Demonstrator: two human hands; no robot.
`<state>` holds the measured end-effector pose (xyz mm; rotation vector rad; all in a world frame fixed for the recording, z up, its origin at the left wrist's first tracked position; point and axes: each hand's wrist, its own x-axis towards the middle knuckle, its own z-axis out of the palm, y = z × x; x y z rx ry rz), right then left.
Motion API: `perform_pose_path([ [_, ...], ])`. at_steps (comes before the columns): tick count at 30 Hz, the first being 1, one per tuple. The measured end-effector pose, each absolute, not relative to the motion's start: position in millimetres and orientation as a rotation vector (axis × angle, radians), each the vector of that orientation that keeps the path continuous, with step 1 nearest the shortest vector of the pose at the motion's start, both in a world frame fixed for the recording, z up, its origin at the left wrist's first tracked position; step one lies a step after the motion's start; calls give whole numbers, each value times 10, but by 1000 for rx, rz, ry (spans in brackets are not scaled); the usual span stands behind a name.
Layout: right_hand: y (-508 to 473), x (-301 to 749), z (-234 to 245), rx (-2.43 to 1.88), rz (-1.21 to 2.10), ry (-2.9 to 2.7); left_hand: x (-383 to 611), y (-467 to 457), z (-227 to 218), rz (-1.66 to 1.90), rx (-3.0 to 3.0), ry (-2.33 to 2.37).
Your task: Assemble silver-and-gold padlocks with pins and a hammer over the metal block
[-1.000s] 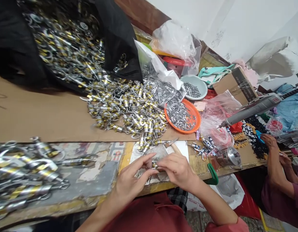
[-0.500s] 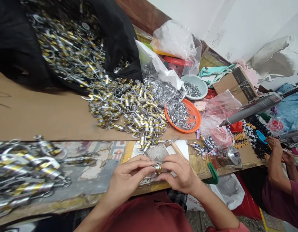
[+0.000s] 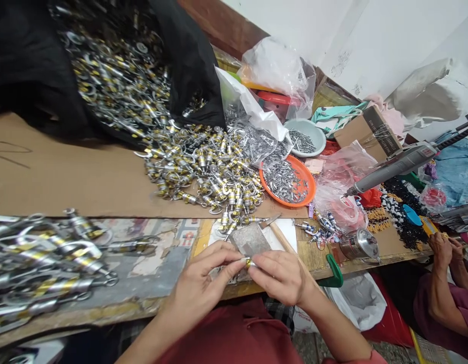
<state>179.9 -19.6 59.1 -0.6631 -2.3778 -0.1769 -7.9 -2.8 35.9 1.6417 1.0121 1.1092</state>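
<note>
Head cam — 2 hands [image 3: 198, 278] [image 3: 281, 275] — 1 silver-yellow pc [image 3: 249, 262] btwn

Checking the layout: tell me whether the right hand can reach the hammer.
Likely yes: the hammer lies beside the right hand, its upper handle uncovered, though that hand holds a metal piece.

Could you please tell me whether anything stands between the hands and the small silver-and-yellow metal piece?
Nothing visible does: the left hand and right hand directly hold the small metal piece between them. The gray block lies just beyond the hands and the wooden-handled tool beside it, neither in between.
</note>
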Motion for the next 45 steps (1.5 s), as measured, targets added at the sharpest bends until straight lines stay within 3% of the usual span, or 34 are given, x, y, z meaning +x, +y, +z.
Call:
perform_pose_path([
  [22, -415, 1813, 358, -779, -185, -2236, -116, -193, 345, 1094, 1829, 851],
  [45, -518, 1737, 194, -913, -105, -2227, -105, -231, 205, 1024, 1583, 973],
])
